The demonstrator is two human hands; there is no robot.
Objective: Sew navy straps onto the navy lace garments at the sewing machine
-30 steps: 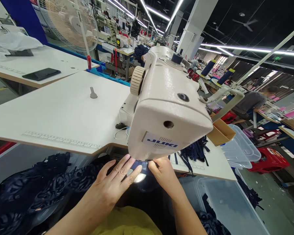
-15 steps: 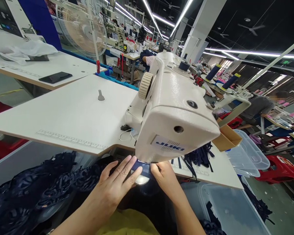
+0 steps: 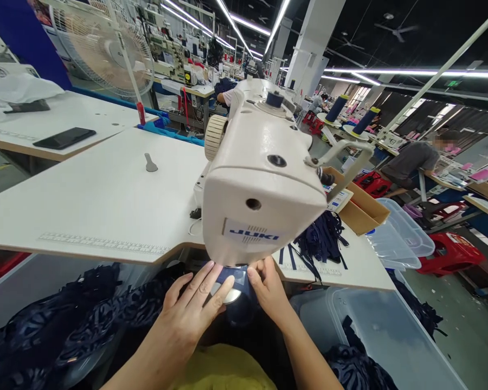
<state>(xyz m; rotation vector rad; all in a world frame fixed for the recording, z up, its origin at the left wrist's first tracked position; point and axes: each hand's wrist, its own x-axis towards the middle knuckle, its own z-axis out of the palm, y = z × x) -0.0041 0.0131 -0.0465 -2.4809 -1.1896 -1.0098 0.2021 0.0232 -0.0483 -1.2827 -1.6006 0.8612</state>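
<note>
Left hand [image 3: 189, 311] flat on navy cloth [image 3: 239, 276], fingers partly spread, right hand [image 3: 267, 286] pinching its edge; best guided smooth, fingertips clear of sewing machine [image 3: 264, 187].

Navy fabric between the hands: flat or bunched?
Flat where visible: the navy fabric looks smooth between the left hand and right hand. Farther in, cannot tell: the sewing machine head hides it.

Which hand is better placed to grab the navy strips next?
Likely the right hand: the strips lie on its side, nearer to it. Both touch the cloth, but the left hand is farther off.
</note>
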